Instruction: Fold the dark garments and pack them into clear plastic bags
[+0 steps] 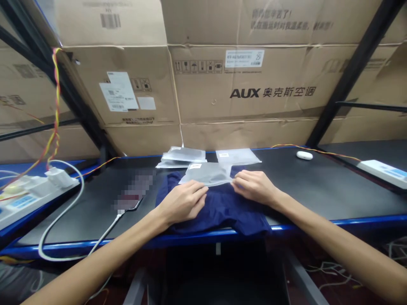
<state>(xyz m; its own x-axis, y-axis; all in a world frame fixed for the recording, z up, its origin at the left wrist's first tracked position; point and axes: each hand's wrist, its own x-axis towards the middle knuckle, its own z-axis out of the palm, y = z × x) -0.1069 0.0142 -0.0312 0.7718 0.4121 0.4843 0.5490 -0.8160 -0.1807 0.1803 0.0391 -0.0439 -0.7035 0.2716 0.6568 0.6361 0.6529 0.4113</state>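
Note:
A frosted plastic bag (210,173) with a small white label lies between my hands, over a dark blue cloth (219,209). My left hand (184,201) is closed at the bag's lower left edge, its fingers curled and partly hiding it. At the bag's right corner, my right hand (252,186) pinches the edge between thumb and fingers. The cloth is spread in folds under both hands and reaches the table's front edge. Just behind are a stack of similar frosted bags (182,156) on the left and another labelled bag (238,156) on the right.
A phone (135,192) with a white charging cable (106,232) lies to the left, near a power strip (28,197). Towards the right are a small white case (304,155) and another power strip (384,171). Cardboard (203,101) and black metal posts (349,72) stand behind the table.

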